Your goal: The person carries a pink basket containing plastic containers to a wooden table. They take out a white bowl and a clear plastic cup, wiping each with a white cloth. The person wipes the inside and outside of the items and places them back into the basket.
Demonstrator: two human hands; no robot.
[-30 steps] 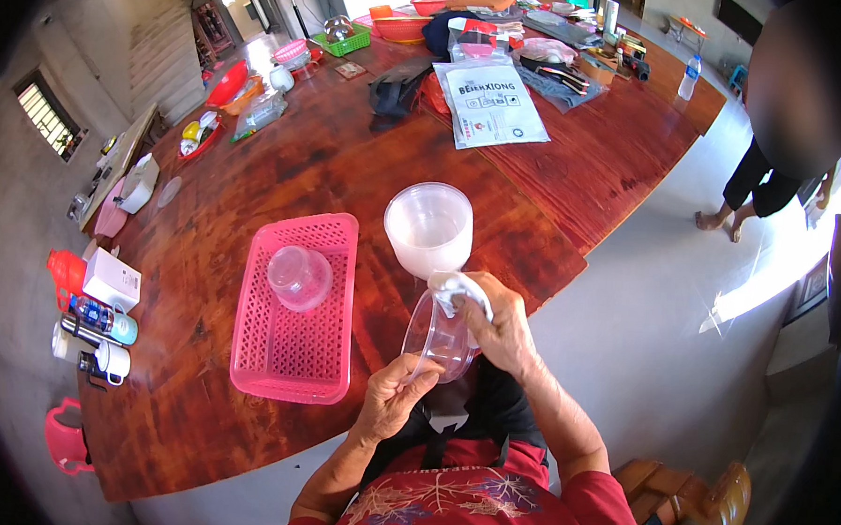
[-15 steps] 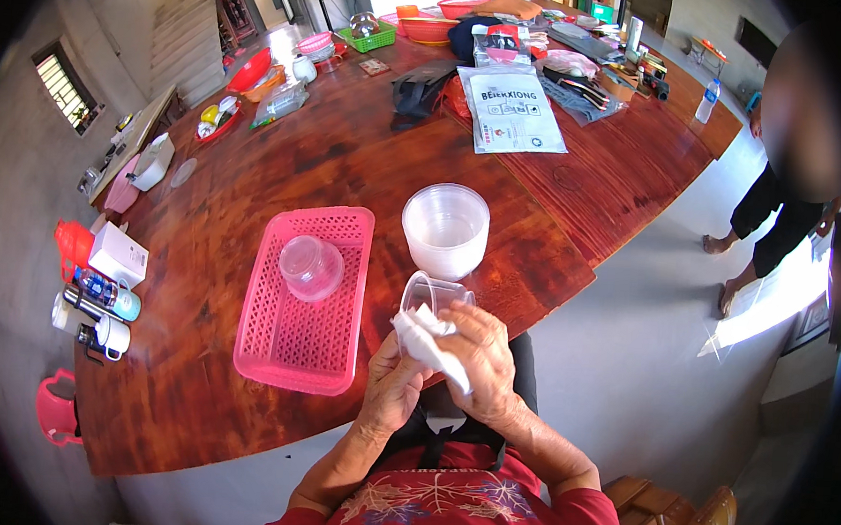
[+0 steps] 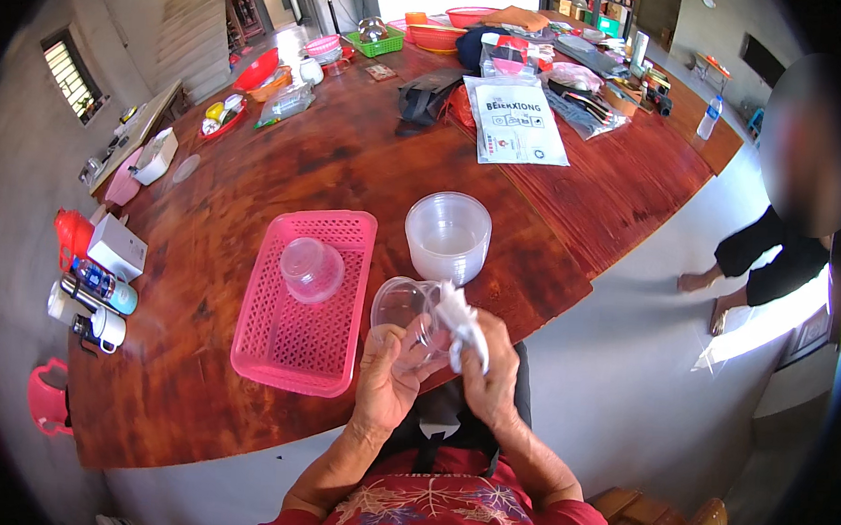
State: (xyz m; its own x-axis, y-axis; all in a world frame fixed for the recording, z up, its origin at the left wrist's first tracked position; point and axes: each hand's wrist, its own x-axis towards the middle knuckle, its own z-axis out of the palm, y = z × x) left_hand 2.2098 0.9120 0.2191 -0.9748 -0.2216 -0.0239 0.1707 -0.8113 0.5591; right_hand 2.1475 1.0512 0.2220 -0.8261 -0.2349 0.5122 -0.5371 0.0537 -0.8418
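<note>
Where the surface reaches its far left, well apart from the fingers, I see a white box with a white mug near it. Closer in, to the left of the left fingers, a pink basket lies with its long side running away from the body, a clear container resting inside it. Next comes the left hand, its thumb and fingers grasping a clear tub held up in front of the body. Such clear plastic reads poorly from here, but the tub's axis seems to slant from the round opening on the left toward the right hand. Just beyond the fingers, farther from the body, a stack of clear tubs stands upright on the surface. Those right fingers are clenched on a crumpled white cloth, which overlaps the tub's right side in my view. What I judge matters most is this: the tub lies directly left of the right fingers, while the left hand, supporting it, is nearer. Well off to the right, a person stands beyond the surface.
</note>
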